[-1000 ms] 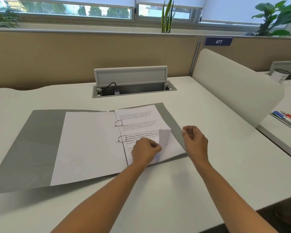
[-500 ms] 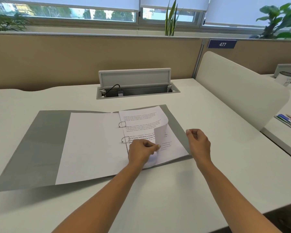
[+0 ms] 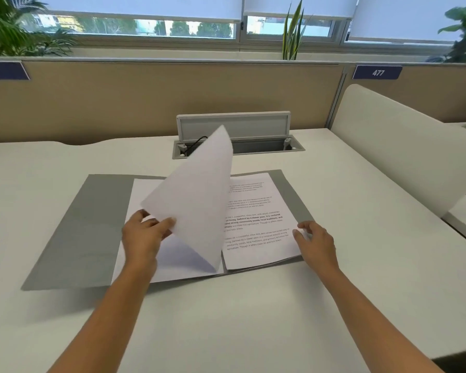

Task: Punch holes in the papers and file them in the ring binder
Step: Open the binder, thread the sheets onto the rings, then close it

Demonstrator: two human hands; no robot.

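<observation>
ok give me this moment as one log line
left hand: pinches raised sheet | right hand: open at printed page edge | ring binder: open flat on desk

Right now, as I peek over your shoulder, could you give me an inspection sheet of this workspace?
surface: white desk, flat.
job's things: grey ring binder lies open; lifted sheet held up, curved; printed page flat on the right.
clutter: nothing seen.
hands: left hand pinches the lifted sheet; right hand open at the printed page's edge.
cables: black cable in the desk hatch.
surroundings: beige partition, sign 477, plants, windows.
</observation>
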